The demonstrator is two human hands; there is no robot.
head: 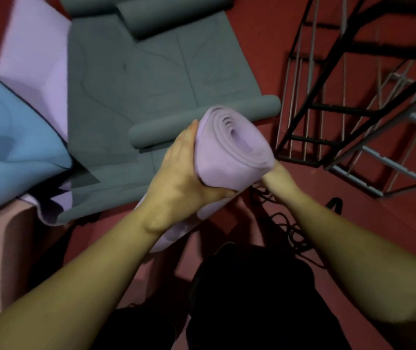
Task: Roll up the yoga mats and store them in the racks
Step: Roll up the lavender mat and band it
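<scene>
From the head view, a rolled lilac mat is held upright above the red floor, its spiral end facing the camera. The left hand grasps the roll's left side, fingers curled under it. The right hand touches the roll's right lower edge; its grip cannot be told. Beyond the roll lies a grey mat, curled at both ends. Right of the roll stands a black metal rack. Far left of it lies a blue mat over a flat lilac one.
</scene>
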